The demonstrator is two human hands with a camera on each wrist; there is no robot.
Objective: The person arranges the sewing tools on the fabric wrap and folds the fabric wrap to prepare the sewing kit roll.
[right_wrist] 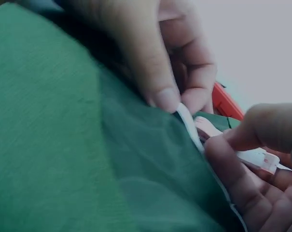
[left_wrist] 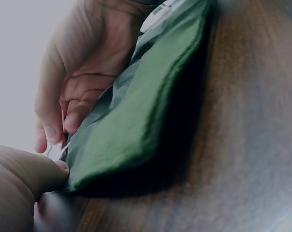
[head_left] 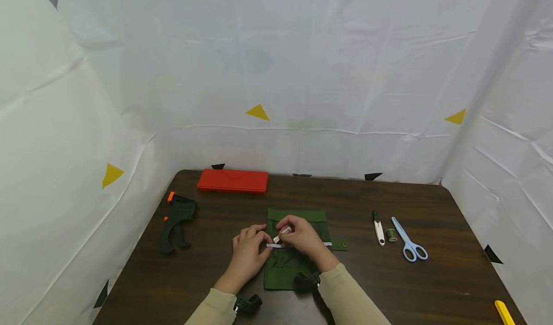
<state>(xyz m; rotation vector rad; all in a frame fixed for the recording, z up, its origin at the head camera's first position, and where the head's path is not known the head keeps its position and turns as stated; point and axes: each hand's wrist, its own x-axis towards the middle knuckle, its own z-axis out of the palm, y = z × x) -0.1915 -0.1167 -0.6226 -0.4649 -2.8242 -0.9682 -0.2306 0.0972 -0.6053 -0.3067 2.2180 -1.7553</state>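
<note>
A dark wooden worktop [head_left: 432,286] is enclosed on three sides by white sheeting [head_left: 302,75] dotted with yellow, grey and black triangles.

One green cloth [head_left: 285,267] is laid near the middle of the near edge, with one white strip [head_left: 276,245] across it. One red case [head_left: 232,180] is set at the far edge towards the left corner, and one black clamp [head_left: 174,222] with orange parts lies by the left edge. Towards the right edge are found one white thread snip [head_left: 378,229], one green spool [head_left: 391,234] and one pair of blue scissors [head_left: 408,241], side by side. One yellow object [head_left: 504,312] is seen at the near right corner.

The left hand [head_left: 248,254] is curled, its fingertips pinching the white strip at the cloth's left side. The right hand [head_left: 302,238] is closed around a small white tool [head_left: 282,234] above the strip.

Only the head view takes in the whole worktop. The cloth's thick folded edge [left_wrist: 136,140] is shown only in the left wrist view, and the tool's pinkish tip [right_wrist: 269,163] only in the right wrist view.
</note>
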